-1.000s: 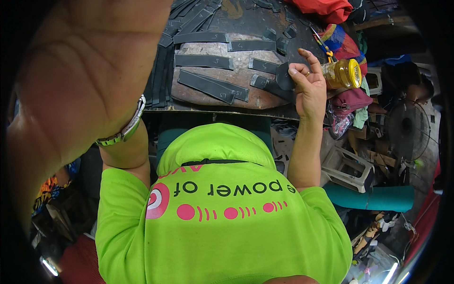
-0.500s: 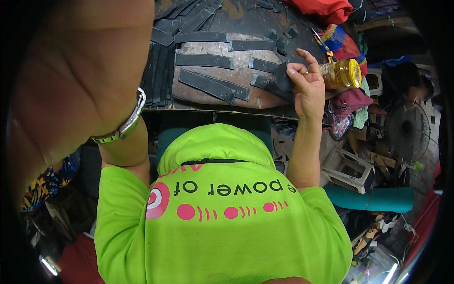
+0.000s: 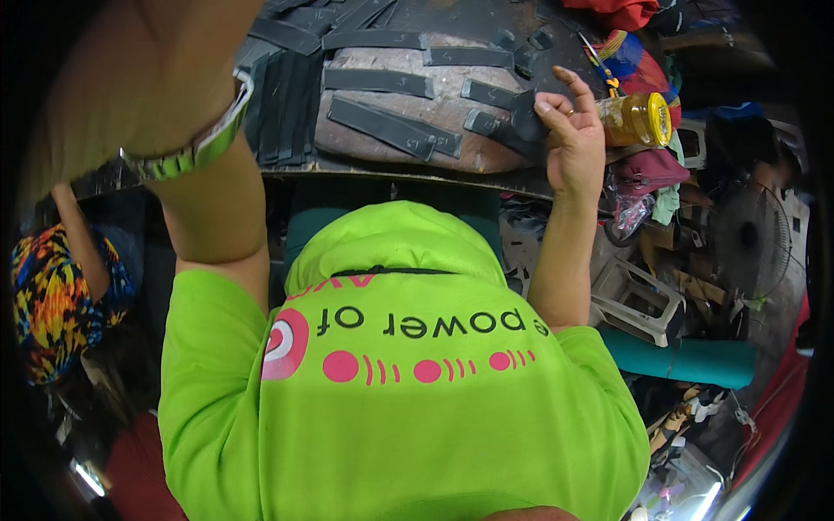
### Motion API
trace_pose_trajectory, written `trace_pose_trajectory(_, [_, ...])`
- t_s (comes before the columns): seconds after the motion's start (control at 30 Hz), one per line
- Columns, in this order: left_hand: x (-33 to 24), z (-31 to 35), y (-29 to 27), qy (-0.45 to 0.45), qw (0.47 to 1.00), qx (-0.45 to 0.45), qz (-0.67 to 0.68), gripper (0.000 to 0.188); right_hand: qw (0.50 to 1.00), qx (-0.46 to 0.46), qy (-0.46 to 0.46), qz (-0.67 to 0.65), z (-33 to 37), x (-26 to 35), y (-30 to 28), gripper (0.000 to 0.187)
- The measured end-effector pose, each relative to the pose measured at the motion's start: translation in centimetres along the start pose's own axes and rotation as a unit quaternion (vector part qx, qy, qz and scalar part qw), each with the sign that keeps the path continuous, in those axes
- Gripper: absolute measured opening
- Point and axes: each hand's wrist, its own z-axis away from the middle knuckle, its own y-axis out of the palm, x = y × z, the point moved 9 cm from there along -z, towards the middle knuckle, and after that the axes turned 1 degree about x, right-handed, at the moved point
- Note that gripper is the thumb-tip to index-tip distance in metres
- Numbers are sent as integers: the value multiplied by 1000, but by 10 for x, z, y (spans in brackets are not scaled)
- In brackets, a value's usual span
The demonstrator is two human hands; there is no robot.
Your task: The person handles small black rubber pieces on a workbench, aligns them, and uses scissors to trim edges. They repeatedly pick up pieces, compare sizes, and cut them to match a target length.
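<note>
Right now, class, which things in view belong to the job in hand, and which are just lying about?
Seems part of the job:
right hand
black piece, pinched in it
strips
slab under several strips

Seems just lying about:
jar and scissors, not held, though possibly tools
pouch
fan
stool

Strips (image 3: 380, 82), black, pale-marked; jar lid (image 3: 659, 120), yellow; shirt (image 3: 434, 434), lime green, pink-dotted, black-lettered; co-worker's garment (image 3: 56, 304), mottled orange, yellow and black; scissor handles (image 3: 612, 85), yellow-orange

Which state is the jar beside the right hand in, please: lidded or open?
Lidded: a yellow lid covers the mouth of the jar beside the right hand.
</note>
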Motion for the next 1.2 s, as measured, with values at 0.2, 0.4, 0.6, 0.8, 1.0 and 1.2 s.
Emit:
trace_pose_trajectory(0.2, [-10,5,16,-8,998,68,-11,79,1000,-10,3,-12,4,-4,3,58])
trace_pose_trajectory(0.4, [-24,13,29,-62,988,140,33,86,1000,-16,8,-16,1,-4,7,57])
trace_pose_trajectory(0.6, [-8,16,34,-54,987,140,66,83,999,-26,19,-4,3,-1,7,59])
trace_pose_trajectory(0.8, [9,15,48,-52,987,130,82,80,999,-33,13,-16,6,1,12,59])
trace_pose_trajectory(1.0, [15,17,52,-49,988,119,88,77,999,-41,-4,-1,10,4,12,59])
trace_pose_trajectory(1.2, [17,14,44,-49,990,95,94,74,1000,-15,24,9,5,-2,10,57])
